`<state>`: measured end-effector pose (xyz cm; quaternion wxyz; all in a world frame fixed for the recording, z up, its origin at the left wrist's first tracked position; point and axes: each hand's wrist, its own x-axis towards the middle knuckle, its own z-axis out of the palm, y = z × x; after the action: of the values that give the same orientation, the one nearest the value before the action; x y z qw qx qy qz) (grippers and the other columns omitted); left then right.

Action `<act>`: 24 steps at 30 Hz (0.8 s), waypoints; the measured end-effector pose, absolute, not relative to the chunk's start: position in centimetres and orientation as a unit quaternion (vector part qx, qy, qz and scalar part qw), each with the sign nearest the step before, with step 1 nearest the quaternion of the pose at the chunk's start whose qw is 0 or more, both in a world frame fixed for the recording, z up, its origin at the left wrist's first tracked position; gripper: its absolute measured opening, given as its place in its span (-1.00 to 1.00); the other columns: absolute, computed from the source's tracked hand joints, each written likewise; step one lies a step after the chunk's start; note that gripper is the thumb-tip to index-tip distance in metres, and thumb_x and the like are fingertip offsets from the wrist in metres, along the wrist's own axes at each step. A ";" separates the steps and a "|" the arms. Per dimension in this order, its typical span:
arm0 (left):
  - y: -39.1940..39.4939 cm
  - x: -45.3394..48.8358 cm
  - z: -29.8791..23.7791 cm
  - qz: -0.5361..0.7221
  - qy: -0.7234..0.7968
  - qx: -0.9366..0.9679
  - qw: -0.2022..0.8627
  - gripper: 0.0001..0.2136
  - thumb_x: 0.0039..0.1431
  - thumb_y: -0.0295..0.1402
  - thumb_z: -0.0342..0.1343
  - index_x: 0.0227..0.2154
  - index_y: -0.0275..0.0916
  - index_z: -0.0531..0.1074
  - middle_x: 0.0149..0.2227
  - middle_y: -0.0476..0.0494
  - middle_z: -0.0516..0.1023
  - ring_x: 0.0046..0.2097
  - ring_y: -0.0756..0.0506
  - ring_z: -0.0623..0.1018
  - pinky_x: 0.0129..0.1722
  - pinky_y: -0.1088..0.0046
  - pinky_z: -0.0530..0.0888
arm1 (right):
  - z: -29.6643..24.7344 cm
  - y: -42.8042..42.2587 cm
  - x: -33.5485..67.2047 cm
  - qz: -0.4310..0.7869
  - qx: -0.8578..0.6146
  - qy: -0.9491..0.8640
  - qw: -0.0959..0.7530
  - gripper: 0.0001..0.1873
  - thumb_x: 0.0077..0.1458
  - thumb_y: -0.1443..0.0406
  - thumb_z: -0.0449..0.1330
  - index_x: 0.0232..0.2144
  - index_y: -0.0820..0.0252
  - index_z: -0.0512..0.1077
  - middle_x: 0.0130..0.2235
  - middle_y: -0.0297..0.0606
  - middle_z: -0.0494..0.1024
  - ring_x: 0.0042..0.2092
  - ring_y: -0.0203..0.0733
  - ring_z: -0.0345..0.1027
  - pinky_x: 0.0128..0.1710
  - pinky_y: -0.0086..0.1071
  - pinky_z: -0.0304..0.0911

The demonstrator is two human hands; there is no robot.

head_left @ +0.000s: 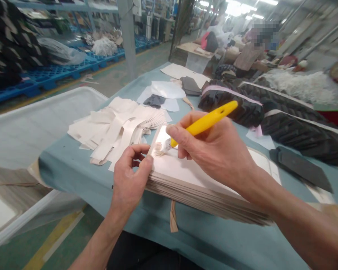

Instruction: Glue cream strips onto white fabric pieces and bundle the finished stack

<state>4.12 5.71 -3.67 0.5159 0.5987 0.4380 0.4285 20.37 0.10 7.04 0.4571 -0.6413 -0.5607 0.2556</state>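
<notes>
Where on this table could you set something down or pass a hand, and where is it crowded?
Bare blue-green cloth shows at the left corner, bordered by pale strips and the left hand. A narrower gap lies between the stack and the dark bundles. Crowded: the stack's top, with the right hand and yellow brush, and the right side.

Bright overall, cool white; ceiling lights (239,8) at top right are blown out, haze washing out the background below them, and the top sheet (183,167) is near clipping around the brush tip (160,148). Soft shadows: one on the table cover (228,242) under the front of the stack (197,195), plus a near-black patch (143,255) at bottom centre. Centre reads fairly sharp, but edges smear and stretch wide-angle style, worst on the upper-left dark pile (14,45) and the black bundles (304,133) at right; one pixelated block (264,34) upper right, detail gone.
</notes>
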 end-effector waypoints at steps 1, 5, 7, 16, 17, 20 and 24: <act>5.7 4.1 -3.7 0.430 0.438 0.601 0.512 -0.78 0.12 -0.23 0.19 -0.19 -0.18 0.55 -0.24 -0.02 0.59 -0.20 -0.10 0.52 -0.16 0.35 0.41 | 6.8 -0.6 20.9 0.249 -0.654 -0.548 0.458 -0.56 0.22 -0.06 0.40 -0.44 0.13 0.48 -0.54 -0.41 0.52 -0.50 -0.30 0.39 -0.48 -0.42 0.25; 5.8 4.3 -3.9 0.435 0.440 0.603 0.504 -0.78 0.13 -0.23 0.20 -0.19 -0.16 0.56 -0.23 -0.03 0.61 -0.20 -0.11 0.53 -0.16 0.35 0.44 | 6.8 -4.3 22.8 0.207 -0.708 -0.481 0.474 -0.49 0.15 -0.15 0.41 -0.45 0.14 0.50 -0.57 -0.36 0.53 -0.53 -0.29 0.37 -0.49 -0.43 0.28; 5.9 4.3 -4.1 0.433 0.449 0.598 0.504 -0.77 0.14 -0.21 0.21 -0.17 -0.14 0.57 -0.24 -0.03 0.61 -0.22 -0.11 0.53 -0.19 0.35 0.45 | 6.9 -6.2 23.5 0.188 -0.723 -0.458 0.481 -0.47 0.12 -0.17 0.42 -0.47 0.13 0.48 -0.59 -0.36 0.52 -0.54 -0.28 0.35 -0.51 -0.44 0.29; 6.0 4.4 -4.4 0.432 0.487 0.595 0.472 -0.85 0.16 -0.12 0.22 -0.21 0.14 0.59 -0.18 0.04 0.66 -0.05 -0.34 0.60 -0.02 -0.01 0.53 | 4.7 -14.4 28.6 0.098 -0.764 -0.389 0.506 -0.55 0.31 -0.06 0.31 -0.46 0.11 0.46 -0.59 -0.40 0.47 -0.52 -0.32 0.33 -0.46 -0.48 0.31; 5.9 4.5 -4.2 0.428 0.496 0.593 0.468 -0.85 0.14 -0.12 0.22 -0.22 0.15 0.58 -0.18 0.06 0.66 -0.04 -0.36 0.61 0.00 -0.03 0.53 | 4.3 -15.3 29.3 0.094 -0.770 -0.374 0.508 -0.54 0.31 -0.06 0.31 -0.46 0.11 0.46 -0.58 -0.40 0.46 -0.52 -0.31 0.33 -0.46 -0.48 0.31; 5.8 4.5 -3.8 0.415 0.519 0.598 0.448 -0.85 0.12 -0.10 0.19 -0.25 0.17 0.58 -0.21 0.07 0.67 -0.06 -0.36 0.62 0.00 -0.05 0.53 | 2.9 -17.7 31.0 0.081 -0.782 -0.322 0.528 -0.53 0.28 -0.10 0.31 -0.45 0.11 0.46 -0.58 -0.39 0.43 -0.51 -0.29 0.30 -0.47 -0.45 0.29; 6.0 4.6 -3.9 0.432 0.505 0.598 0.448 -0.81 0.10 -0.11 0.22 -0.22 0.09 0.59 -0.21 0.03 0.67 -0.09 -0.30 0.61 -0.03 0.07 0.52 | 1.5 -20.4 31.9 0.069 -0.794 -0.257 0.547 -0.58 0.28 -0.07 0.32 -0.44 0.06 0.46 -0.56 -0.33 0.41 -0.50 -0.22 0.29 -0.48 -0.36 0.27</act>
<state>4.56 6.04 -3.89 0.4477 0.5981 0.5049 0.4323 31.93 -20.45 1.50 0.5473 -0.7936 -0.2566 0.0692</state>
